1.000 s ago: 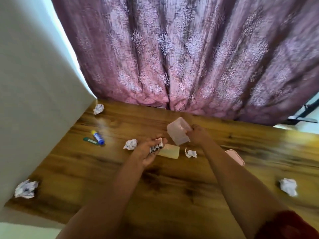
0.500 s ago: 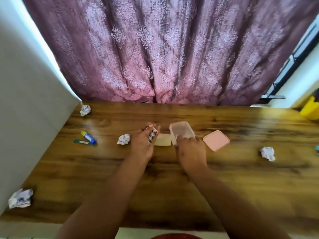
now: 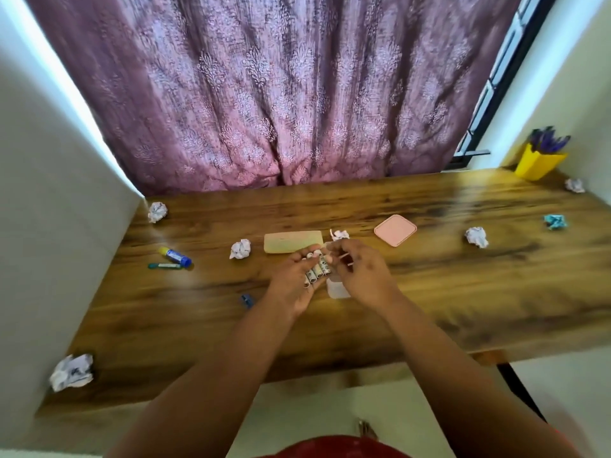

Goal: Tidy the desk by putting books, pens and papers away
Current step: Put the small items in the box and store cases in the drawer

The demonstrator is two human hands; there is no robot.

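The left hand (image 3: 299, 282) is cupped palm-up over the middle of the wooden desk (image 3: 429, 292), its fingers curled loosely around a small bundle of patterned cylinders (image 3: 316, 272) (rolled papers or short capped sticks — too small to tell which). They lie side by side across the base of the fingers, ends pointing away from the body. The right hand (image 3: 358, 276) sits just beside it, fingertips narrowed to a pinch near the far end of the bundle, with a thin pale stick showing between them; whether it grips a roll as well cannot be told.

Under the right hand stands a small translucent box (image 3: 337, 289), only its near wall visible, and its pink lid (image 3: 395, 230) lies apart to the right. The step looks like moving the rolls from palm to box. To do it well, the left palm should stay level so nothing slips off the open side, and the right should lift one piece at a time and lower it straight in — the box is light and likely to skid if nudged.

Crumpled paper balls (image 3: 240, 249) lie scattered about the desk, with a glue stick (image 3: 175, 254) and a green pen (image 3: 164, 266) at the left, all untouched.
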